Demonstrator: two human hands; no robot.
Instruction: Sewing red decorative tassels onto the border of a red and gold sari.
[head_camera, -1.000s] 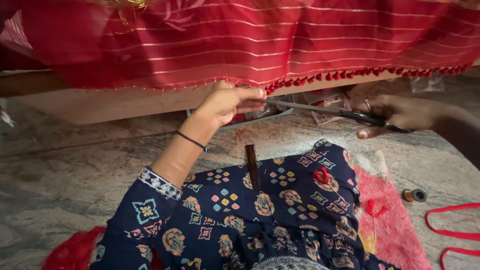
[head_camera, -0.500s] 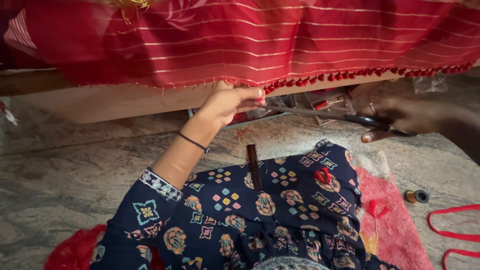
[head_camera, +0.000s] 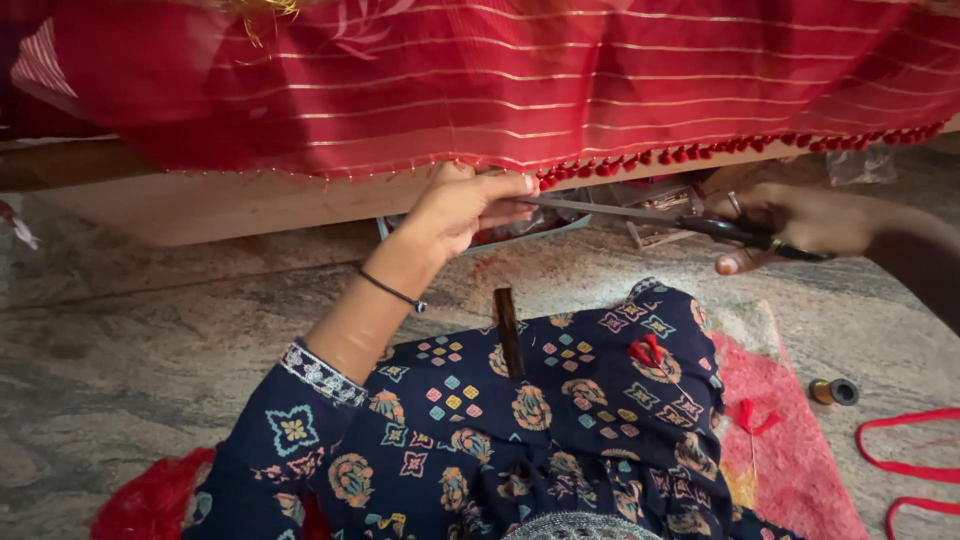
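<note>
Pinching the red fabric's tasselled edge (head_camera: 560, 172), left hand (head_camera: 465, 205) meets scissors (head_camera: 640, 213) (gripped in right hand (head_camera: 800, 222)).

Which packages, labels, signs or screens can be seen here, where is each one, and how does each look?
No labels, signs or screens show.
Tray: on the floor under the red cloth, behind the left hand; flat, grey-blue rim, contents unclear.
Small box: beside the tray, behind the scissors in the right hand; dark, partly hidden.
Thread spool: on the floor at right; small, gold with dark end.
</note>
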